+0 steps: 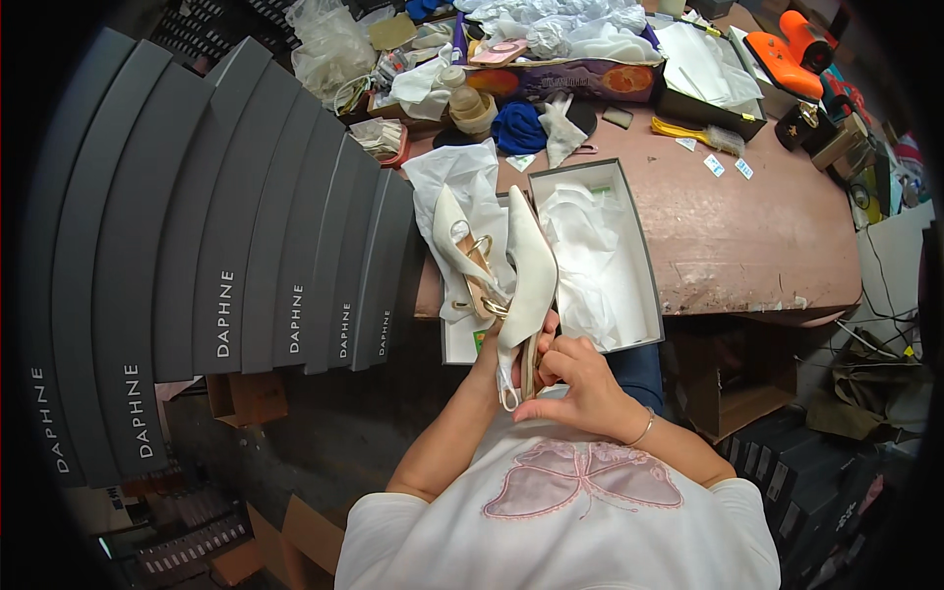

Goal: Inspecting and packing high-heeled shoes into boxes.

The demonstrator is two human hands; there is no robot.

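Note:
A white pointed slingback shoe (pixel 532 258) is held over the near side of an open shoebox, its toe aimed away from me and its heel toward my body. My left hand (pixel 488 362) grips it near the heel, most of the fingers hidden behind the shoe. From the other side, my right hand (pixel 582 382) closes its fingers on the heel end. To the left, a second white shoe (pixel 449 218) with a gold-coloured buckle lies on white tissue paper (pixel 421 177). More crumpled tissue (pixel 582 251) fills the right part of the shoebox (pixel 637 236).
Dark grey shoeboxes (pixel 206 226) are stacked high on the left. On the pink table (pixel 767 236) lie a yellow-handled brush (pixel 703 135), a blue cloth (pixel 518 128) and small labels. An orange tool (pixel 787 64) stands at the far right; a carton (pixel 733 393) sits below the table.

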